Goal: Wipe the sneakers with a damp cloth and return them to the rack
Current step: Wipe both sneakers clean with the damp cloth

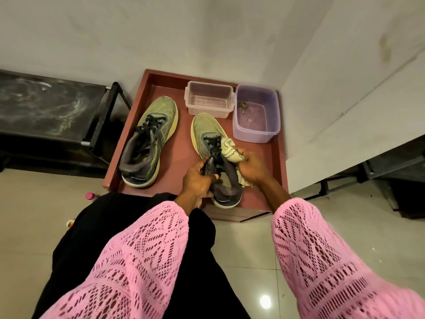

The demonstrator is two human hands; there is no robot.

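Pale plaster walls (207, 31) meet in a corner, scuffed and stained in places. The floor (248, 249) is glossy beige tile – a lamp's glare (265, 302) shows on it. A dark bench (46, 107) with a scratched, dusty top stands at left, another dark metal frame (391, 171) at right.

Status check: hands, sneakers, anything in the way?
Left hand grips right sneaker's tongue. Right hand holds cloth on its side. Left sneaker untouched on the tray. Nothing blocking.
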